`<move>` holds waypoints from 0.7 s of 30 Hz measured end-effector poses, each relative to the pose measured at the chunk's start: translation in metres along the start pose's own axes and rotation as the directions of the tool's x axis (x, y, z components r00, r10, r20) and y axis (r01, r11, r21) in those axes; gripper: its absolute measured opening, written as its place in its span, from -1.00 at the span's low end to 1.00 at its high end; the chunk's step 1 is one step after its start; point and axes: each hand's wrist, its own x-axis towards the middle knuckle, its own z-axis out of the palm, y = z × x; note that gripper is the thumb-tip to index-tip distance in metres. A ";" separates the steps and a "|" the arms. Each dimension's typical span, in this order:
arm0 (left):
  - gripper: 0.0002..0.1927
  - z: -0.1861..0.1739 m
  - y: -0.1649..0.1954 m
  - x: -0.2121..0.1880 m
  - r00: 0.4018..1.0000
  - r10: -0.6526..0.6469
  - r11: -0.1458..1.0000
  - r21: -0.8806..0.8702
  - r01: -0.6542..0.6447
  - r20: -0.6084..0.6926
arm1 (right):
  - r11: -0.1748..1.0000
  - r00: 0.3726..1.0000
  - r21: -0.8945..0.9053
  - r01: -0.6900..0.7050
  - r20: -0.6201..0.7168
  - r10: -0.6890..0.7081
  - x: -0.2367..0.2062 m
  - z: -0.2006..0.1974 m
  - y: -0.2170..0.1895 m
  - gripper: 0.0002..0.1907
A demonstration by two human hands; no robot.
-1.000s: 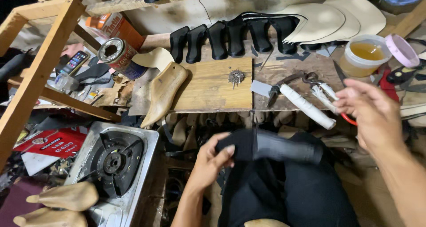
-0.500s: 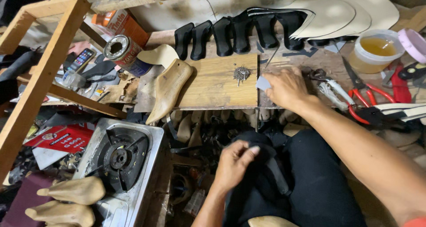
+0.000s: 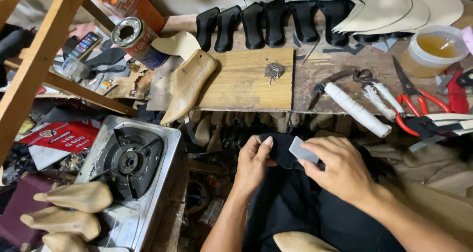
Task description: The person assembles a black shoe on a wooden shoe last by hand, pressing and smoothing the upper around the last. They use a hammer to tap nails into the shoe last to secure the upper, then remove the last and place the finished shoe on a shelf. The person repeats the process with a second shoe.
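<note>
Scarred wooden planks of the workbench (image 3: 246,84) are lying beyond the lap, where the left hand (image 3: 252,163) is pinching soft black leather (image 3: 283,151) while the right hand (image 3: 340,170) is gripping a flat grey rectangular block (image 3: 302,151) against it.

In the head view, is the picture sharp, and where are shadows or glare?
Head view: hands sharp, the right hand holding a grey flat piece against black material gripped by the left hand; deep shadow under the wooden bench; soft shine on the stove; edges slightly bowed.
</note>
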 end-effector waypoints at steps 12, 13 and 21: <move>-0.74 0.019 -0.002 -0.018 0.997 0.026 0.998 -0.065 -0.022 0.067 | 0.990 0.996 0.119 -0.076 -0.044 0.082 -0.045 0.004 -0.002 -0.64; -0.74 0.021 -0.004 -0.020 0.997 0.037 0.998 -0.059 -0.033 0.061 | 0.989 0.995 0.122 -0.084 -0.034 0.089 -0.047 0.003 -0.001 -0.64; -0.52 0.053 -0.012 -0.046 0.986 0.127 0.981 -0.157 -0.109 0.110 | 0.982 0.989 0.124 -0.145 0.010 0.145 -0.058 0.001 -0.006 -0.63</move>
